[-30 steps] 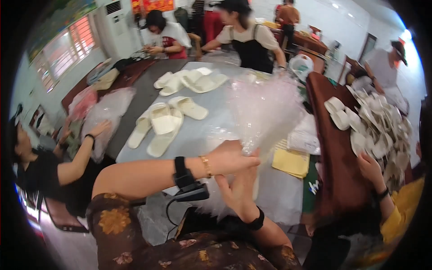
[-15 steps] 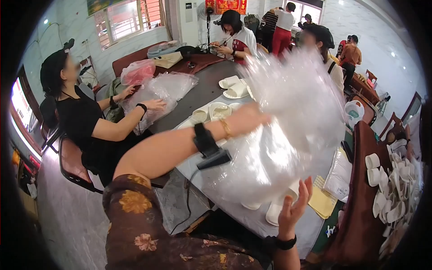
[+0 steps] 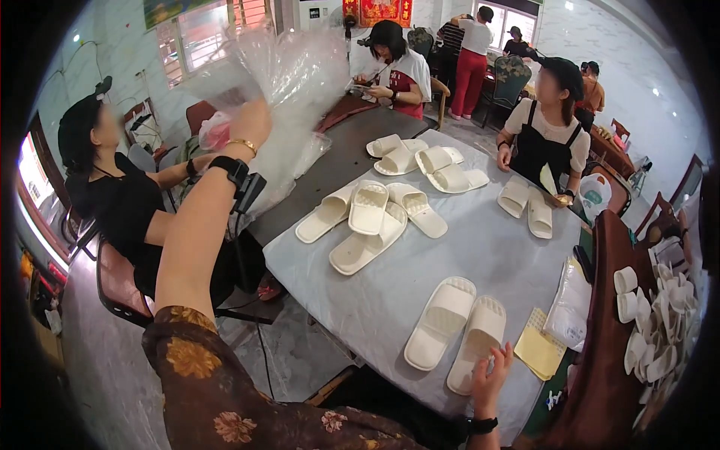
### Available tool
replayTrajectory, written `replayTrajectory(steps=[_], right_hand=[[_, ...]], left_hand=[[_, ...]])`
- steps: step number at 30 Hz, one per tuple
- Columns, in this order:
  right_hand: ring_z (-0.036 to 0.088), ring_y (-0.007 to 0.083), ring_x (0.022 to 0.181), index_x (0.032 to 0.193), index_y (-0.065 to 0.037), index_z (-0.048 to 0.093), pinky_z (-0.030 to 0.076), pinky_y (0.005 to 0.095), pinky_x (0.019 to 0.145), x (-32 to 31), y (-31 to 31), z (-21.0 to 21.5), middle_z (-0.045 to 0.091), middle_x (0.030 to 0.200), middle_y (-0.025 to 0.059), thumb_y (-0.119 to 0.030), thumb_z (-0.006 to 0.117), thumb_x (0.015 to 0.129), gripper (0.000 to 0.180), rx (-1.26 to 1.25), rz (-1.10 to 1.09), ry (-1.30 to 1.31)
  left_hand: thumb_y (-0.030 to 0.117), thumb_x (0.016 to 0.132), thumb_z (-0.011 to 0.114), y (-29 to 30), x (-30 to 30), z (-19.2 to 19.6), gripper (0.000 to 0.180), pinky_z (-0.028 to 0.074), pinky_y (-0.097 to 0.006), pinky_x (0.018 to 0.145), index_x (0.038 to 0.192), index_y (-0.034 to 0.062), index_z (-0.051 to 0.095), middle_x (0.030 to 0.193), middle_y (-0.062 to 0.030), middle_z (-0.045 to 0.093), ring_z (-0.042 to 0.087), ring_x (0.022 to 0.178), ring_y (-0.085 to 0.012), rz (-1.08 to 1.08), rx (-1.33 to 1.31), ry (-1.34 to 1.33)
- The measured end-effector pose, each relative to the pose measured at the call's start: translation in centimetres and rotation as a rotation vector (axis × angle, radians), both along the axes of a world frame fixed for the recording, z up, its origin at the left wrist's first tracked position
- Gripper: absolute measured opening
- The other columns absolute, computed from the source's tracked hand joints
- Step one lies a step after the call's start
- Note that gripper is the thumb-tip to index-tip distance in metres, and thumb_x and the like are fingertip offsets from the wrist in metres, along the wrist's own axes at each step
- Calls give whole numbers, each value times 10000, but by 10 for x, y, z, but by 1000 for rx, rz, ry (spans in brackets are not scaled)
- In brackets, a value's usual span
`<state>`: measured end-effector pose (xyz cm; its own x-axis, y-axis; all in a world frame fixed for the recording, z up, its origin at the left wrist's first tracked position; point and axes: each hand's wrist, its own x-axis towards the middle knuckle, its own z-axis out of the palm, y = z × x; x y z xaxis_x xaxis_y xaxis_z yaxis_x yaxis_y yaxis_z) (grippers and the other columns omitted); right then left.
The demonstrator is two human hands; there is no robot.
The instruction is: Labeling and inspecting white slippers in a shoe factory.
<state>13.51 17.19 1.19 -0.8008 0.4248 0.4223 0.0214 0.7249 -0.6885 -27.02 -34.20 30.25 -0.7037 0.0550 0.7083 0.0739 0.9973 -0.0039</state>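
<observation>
My left hand (image 3: 253,126) grips glossy clear plastic (image 3: 304,71), blurred, perhaps bags; my open right hand (image 3: 489,379) is beside cream slippers (image 3: 440,324) near the table's near edge (image 3: 336,319).

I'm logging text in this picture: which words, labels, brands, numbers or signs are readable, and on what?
Red wall hanging: gold characters, which I won't copy out.
Red-and-white shirt: lettering too small to read.
White carrier bag: print too small to read.
White slippers: no lettering that I can make out.
</observation>
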Motion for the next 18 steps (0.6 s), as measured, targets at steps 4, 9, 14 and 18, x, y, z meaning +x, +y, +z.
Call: replayTrajectory(steps=[4, 9, 14, 18], right_hand=[[439, 426, 1259, 1131, 29, 566, 358, 464, 1066, 2, -2, -16, 363, 1436, 291, -45, 598, 826, 315, 42, 2, -70], [440, 438, 1247, 1112, 35, 577, 358, 471, 1063, -4, -5, -23, 370, 1422, 308, -54, 600, 821, 305, 69, -39, -61], [463, 443, 1216, 1066, 34, 593, 374, 477, 1046, -2, -6, -22, 399, 1394, 309, -45, 615, 793, 285, 76, -56, -65], [475, 442, 1202, 1055, 29, 595, 382, 475, 1037, -2, -7, -21, 415, 1377, 308, -47, 626, 779, 288, 104, -90, -97]], left_hand=[[155, 890, 532, -15, -13, -24, 147, 544, -490, 665, 918, 46, 626, 805, -212, 682, 684, 759, -392, 127, -151, 61], [116, 893, 513, -16, -46, -108, 102, 554, -456, 634, 954, 95, 593, 807, -144, 689, 695, 717, -331, 88, -261, -23], [129, 873, 525, 8, -48, -257, 175, 560, -449, 653, 848, 61, 685, 777, -166, 704, 708, 722, -329, 66, -249, -346], [183, 892, 527, 23, -49, -320, 194, 528, -451, 775, 969, 36, 627, 892, -175, 683, 668, 858, -354, 220, -245, -256]])
